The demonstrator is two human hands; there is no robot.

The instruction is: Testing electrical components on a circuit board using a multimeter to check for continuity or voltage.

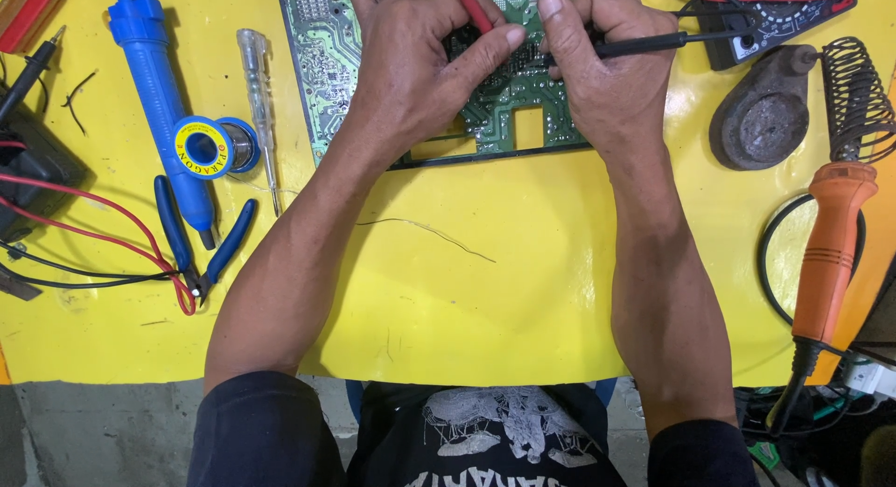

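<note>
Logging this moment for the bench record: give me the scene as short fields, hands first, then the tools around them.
left hand: holds red probe on green circuit board
right hand: holds black probe on the same board
surface: yellow table
left side: blue desoldering pump, solder spool, blue cutters
right side: multimeter, orange soldering iron
</note>
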